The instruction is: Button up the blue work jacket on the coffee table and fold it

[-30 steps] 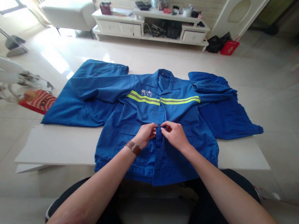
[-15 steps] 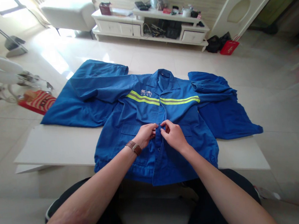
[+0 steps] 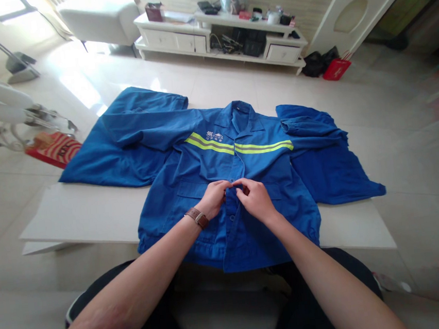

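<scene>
A blue work jacket lies front side up, collar away from me, with a yellow-and-grey reflective band across its chest. On its front placket, below the chest, my left hand pinches the cloth edge. My right hand is closed on the placket just beside it, fingertips meeting near a button. Another button shows lower on the placket. Exactly what lies between the fingertips is hidden. The sleeves rest over other blue cloth on the left and more blue cloth on the right.
The jacket lies on a low white table, overhanging its near edge above my knees. A red paper bag stands at the left. Beyond the tiled floor are a white TV cabinet, a pale ottoman and a red bag.
The placket edge has been turned flatter under my fingers, and the lower button now shows more plainly. Both hands stay almost in place, their fingertips closer together.
</scene>
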The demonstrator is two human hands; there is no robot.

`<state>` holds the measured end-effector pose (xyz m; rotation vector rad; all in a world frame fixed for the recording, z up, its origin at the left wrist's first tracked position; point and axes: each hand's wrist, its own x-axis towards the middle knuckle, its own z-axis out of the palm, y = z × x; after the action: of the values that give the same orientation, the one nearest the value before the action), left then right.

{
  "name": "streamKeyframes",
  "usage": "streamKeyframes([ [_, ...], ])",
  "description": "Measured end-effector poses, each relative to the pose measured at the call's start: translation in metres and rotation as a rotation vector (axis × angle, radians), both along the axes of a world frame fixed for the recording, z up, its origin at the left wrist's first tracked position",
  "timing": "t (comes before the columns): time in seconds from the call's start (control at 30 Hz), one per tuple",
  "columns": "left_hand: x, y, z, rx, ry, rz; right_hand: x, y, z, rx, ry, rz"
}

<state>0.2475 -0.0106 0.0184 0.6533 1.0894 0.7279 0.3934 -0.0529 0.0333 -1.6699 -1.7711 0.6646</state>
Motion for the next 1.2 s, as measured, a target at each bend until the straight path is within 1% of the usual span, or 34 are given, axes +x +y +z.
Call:
streamKeyframes([
  [0.07,0.0,0.0,-0.001,0.003,-0.006,0.007,0.0,0.0,0.001,-0.007,-0.029,-0.004],
  [0.17,0.0,-0.001,-0.002,0.014,-0.007,0.007,0.0,-0.002,0.004,0.001,-0.127,-0.004],
  [0.3,0.0,0.0,0.0,0.054,0.062,-0.014,-0.001,-0.006,0.008,0.017,-0.283,0.0],
  [0.4,-0.002,0.001,0.001,0.096,0.098,-0.014,-0.001,-0.008,0.009,0.008,-0.355,0.026],
  [0.47,-0.002,0.001,0.001,0.112,0.108,-0.016,-0.001,-0.009,0.009,0.01,-0.362,0.041],
  [0.63,-0.002,0.001,0.001,0.098,0.134,-0.015,-0.002,-0.009,0.008,0.003,-0.334,0.019],
  [0.83,-0.001,0.001,-0.003,0.183,0.19,-0.011,-0.005,-0.011,0.012,-0.047,-0.427,0.027],
  [1.07,0.001,-0.001,-0.004,0.227,0.184,0.037,-0.005,-0.01,0.019,-0.112,-0.533,0.055],
  [1.2,0.001,-0.002,-0.006,0.188,0.128,0.043,-0.004,-0.009,0.02,-0.141,-0.546,0.087],
])
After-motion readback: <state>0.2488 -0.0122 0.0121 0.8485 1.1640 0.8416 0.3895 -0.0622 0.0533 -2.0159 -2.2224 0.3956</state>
